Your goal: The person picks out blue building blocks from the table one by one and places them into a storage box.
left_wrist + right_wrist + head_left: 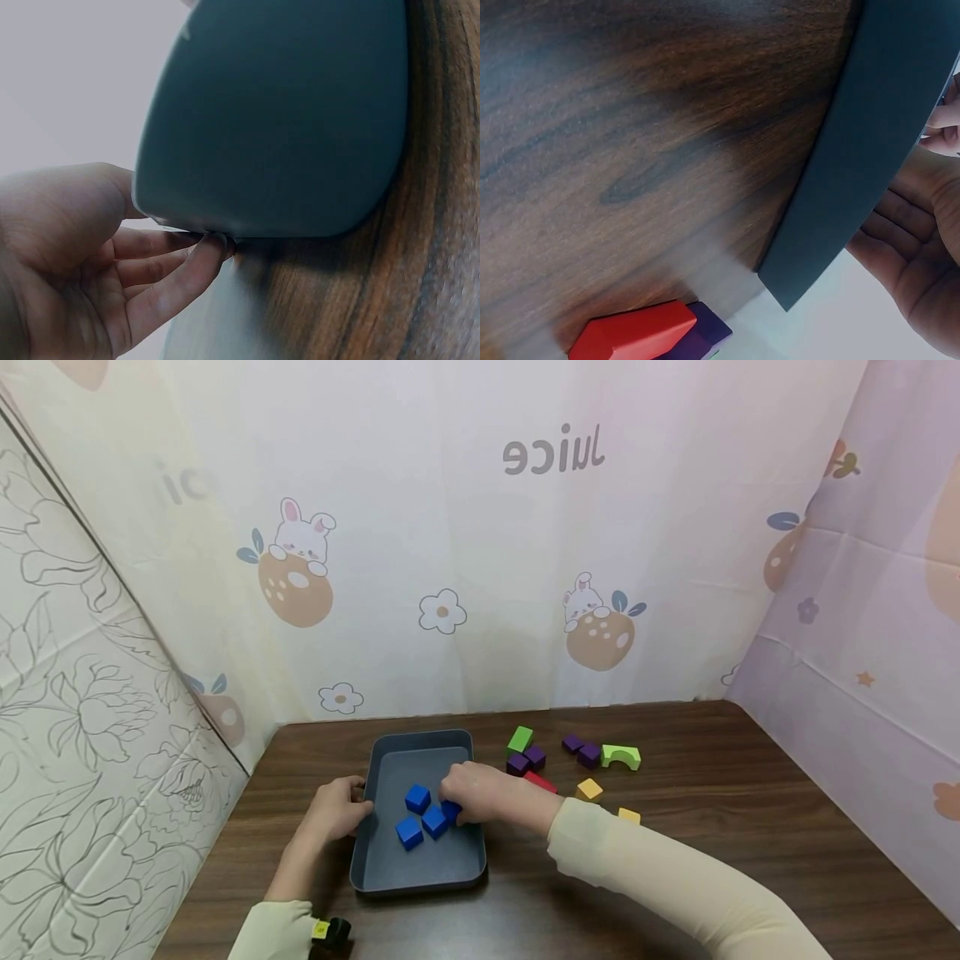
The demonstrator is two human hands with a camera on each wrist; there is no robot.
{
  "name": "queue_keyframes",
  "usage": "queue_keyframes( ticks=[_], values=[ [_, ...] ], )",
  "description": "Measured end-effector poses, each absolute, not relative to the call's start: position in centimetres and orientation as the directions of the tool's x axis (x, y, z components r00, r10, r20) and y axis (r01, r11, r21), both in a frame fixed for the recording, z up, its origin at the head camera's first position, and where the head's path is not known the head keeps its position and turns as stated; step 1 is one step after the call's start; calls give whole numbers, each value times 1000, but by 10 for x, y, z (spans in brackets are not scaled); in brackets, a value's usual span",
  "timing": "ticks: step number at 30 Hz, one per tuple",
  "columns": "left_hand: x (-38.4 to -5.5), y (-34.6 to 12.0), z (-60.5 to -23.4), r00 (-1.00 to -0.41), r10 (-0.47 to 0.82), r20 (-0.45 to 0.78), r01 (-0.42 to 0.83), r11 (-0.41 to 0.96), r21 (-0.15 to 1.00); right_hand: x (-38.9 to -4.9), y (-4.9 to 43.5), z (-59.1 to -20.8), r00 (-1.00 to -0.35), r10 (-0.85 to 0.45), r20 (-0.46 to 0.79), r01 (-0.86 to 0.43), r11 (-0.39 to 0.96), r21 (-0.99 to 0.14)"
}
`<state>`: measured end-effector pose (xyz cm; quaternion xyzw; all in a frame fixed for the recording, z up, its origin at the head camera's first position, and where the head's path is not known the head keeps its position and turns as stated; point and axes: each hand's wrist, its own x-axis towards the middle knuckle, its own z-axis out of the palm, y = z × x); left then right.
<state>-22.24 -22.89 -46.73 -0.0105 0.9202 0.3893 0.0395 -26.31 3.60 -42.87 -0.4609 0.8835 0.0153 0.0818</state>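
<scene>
A dark grey rectangular tray [420, 868] lies on the table with three blue cubes [409, 832] loose on its floor. My left hand [339, 810] grips the tray's left side; in the left wrist view the hand [97, 262] has its thumb and fingers at the rim. Inside the tray, near its right wall, my right hand [476, 792] reaches down and pinches another blue cube [451, 811], partly covered by the fingers. From the right wrist the tray's outer wall [862, 142] hides the fingertips of the right hand [907, 247].
Right of the tray lie purple cubes [589, 755], a green block [521, 740], a light green arch block [621, 757], a red block [540, 782] and yellow blocks [589, 790]. Printed curtains [465, 677] stand behind the brown table [712, 793].
</scene>
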Motion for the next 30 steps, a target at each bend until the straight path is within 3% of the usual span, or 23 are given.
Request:
queue_keyframes(
  ticks=[30],
  values=[
    [-222,-228,-467,-997,14,-76,-44,702,711,-263,31,-432,-578,-796,-178,-808,589,-9]
  ],
)
